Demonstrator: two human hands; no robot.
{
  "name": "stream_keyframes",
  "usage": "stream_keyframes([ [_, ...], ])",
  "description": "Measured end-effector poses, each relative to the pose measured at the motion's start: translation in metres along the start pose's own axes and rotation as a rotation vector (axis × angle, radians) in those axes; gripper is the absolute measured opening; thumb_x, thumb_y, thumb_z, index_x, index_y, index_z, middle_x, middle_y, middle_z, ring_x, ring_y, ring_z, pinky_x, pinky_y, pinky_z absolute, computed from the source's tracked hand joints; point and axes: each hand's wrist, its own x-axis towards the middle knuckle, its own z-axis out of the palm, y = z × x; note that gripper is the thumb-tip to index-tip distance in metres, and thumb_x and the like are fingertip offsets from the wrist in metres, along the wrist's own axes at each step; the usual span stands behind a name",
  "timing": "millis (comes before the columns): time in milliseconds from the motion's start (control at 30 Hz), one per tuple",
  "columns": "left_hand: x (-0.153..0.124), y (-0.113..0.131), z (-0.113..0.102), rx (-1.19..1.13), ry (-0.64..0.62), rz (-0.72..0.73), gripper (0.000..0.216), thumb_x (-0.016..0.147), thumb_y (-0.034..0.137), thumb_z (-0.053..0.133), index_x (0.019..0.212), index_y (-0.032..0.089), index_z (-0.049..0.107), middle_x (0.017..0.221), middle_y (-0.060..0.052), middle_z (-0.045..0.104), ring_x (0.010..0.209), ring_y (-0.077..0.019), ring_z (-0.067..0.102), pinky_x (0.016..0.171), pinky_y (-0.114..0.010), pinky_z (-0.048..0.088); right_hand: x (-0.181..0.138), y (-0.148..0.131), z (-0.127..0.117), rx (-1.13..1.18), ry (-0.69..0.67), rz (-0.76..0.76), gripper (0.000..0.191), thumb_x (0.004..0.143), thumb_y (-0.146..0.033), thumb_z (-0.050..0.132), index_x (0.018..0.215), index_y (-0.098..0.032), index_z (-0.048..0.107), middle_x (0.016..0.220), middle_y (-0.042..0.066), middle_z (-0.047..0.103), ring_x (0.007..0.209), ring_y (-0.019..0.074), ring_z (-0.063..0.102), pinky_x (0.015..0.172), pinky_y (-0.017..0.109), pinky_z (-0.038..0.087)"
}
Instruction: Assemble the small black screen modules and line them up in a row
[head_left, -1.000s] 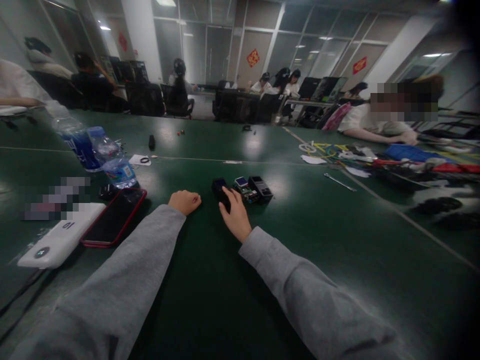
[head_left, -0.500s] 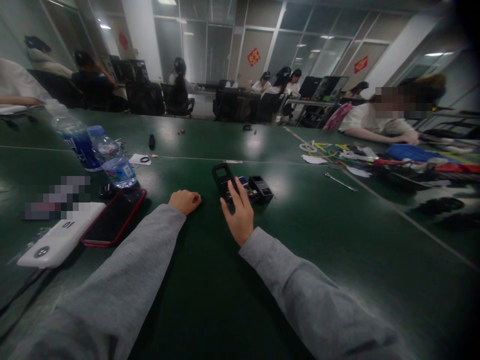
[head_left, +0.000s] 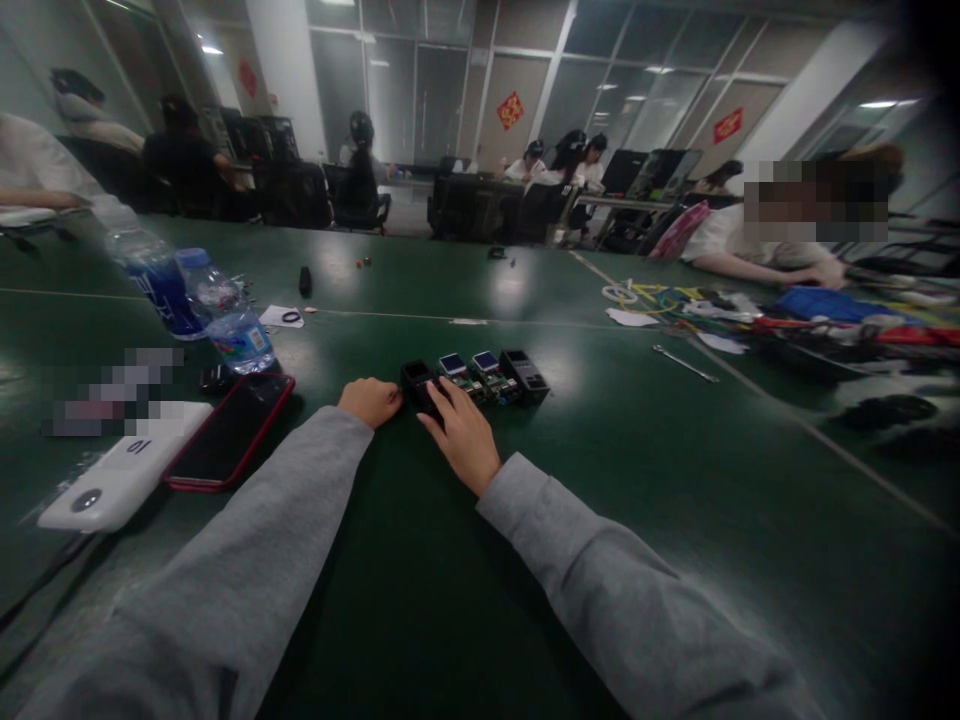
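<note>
My left hand (head_left: 371,403) rests on the green table as a closed fist, with nothing showing in it. Its knuckles are right beside a black plastic casing (head_left: 417,374) with a square opening. My right hand (head_left: 466,435) has its fingers over the near part of this casing and its thumb along the near side, partly hiding it. To the casing's right lie two green circuit boards, a left one with a small screen (head_left: 453,364) and a right one with a similar screen (head_left: 487,361). A second black casing (head_left: 526,374) stands at the end of the row.
Left of my arm lie a red-edged phone (head_left: 231,432) and a white power bank (head_left: 124,468) with a cable. Behind them stand a water bottle (head_left: 229,315) and a blue-labelled bottle (head_left: 161,280). A wrench (head_left: 684,363) and a pile of cables (head_left: 660,300) are to the right.
My right hand has brought the tilted black casing left and down beside my left fist. Both circuit boards now show more fully. My left hand has stayed in place.
</note>
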Motion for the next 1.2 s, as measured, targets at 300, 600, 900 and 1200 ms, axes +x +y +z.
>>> stream_keyframes([
  [300,0.0001,-0.0004,-0.0005,-0.003,-0.007,0.000,0.038,0.089,0.042,0.035,0.091,0.026,0.070,0.093,-0.007,0.071,0.083,-0.0216,0.067,0.066,-0.029,0.046,0.0009,-0.0049,-0.0064,-0.004,0.061,0.033,0.041,0.094,-0.034,0.050,0.129,-0.013,0.046,0.127,0.017,0.043,0.113,0.0295,0.048,0.092,0.044,0.048],
  [600,0.0004,-0.0004,-0.0024,-0.005,-0.034,-0.001,0.037,0.089,0.039,0.035,0.097,0.026,0.069,0.095,-0.007,0.071,0.084,-0.0223,0.067,0.065,-0.029,0.046,-0.0003,-0.0069,-0.0073,0.026,-0.016,0.017,0.032,0.096,-0.036,0.048,0.121,-0.017,0.050,0.107,0.010,0.050,0.086,0.0215,0.057,0.072,0.035,0.053],
  [900,-0.0003,-0.0007,-0.0025,-0.005,-0.045,-0.002,0.035,0.089,0.039,0.038,0.098,0.024,0.069,0.095,-0.009,0.070,0.084,-0.0229,0.067,0.068,-0.031,0.048,0.0010,-0.0075,-0.0101,0.036,-0.076,-0.069,0.035,0.095,-0.028,0.051,0.128,-0.016,0.046,0.110,0.010,0.053,0.098,0.0235,0.055,0.081,0.036,0.051],
  [1200,0.0003,-0.0012,-0.0018,0.007,-0.044,0.001,0.034,0.088,0.038,0.038,0.097,0.024,0.068,0.096,-0.009,0.071,0.086,-0.0229,0.067,0.068,-0.030,0.048,0.0015,-0.0057,-0.0107,0.047,-0.084,-0.076,0.033,0.097,-0.019,0.045,0.130,-0.018,0.045,0.114,0.009,0.053,0.099,0.0220,0.055,0.085,0.037,0.050],
])
